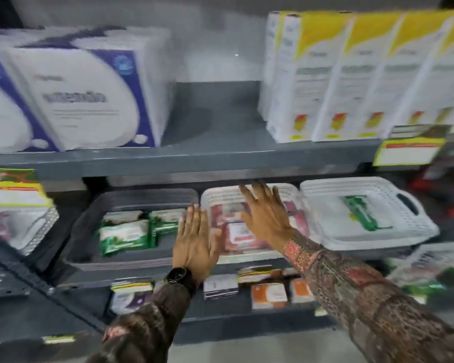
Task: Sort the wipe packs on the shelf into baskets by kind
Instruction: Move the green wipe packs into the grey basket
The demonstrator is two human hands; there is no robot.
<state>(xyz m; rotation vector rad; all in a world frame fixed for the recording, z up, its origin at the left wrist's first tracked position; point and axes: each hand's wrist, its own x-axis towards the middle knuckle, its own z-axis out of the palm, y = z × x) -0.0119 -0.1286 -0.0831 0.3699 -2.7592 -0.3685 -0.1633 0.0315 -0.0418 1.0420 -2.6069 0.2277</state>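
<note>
Three baskets stand side by side on the middle shelf. The grey basket (131,197) on the left holds green wipe packs (125,235). Red wipe packs (243,233) lie in the white middle basket (220,196). In the white right basket (372,186) lies one green pack (362,213). My left hand (194,242) hovers flat and open between the grey and middle baskets, holding nothing. My right hand (266,213) is spread open over the red packs, empty too. The picture is blurred.
Large white-and-purple packs (82,98) and white-and-yellow boxes (351,79) fill the upper shelf, with a gap between them. Small orange and white packs (269,296) sit on the shelf below. Another white basket (29,231) is at the far left. Yellow price tags (409,151) hang on shelf edges.
</note>
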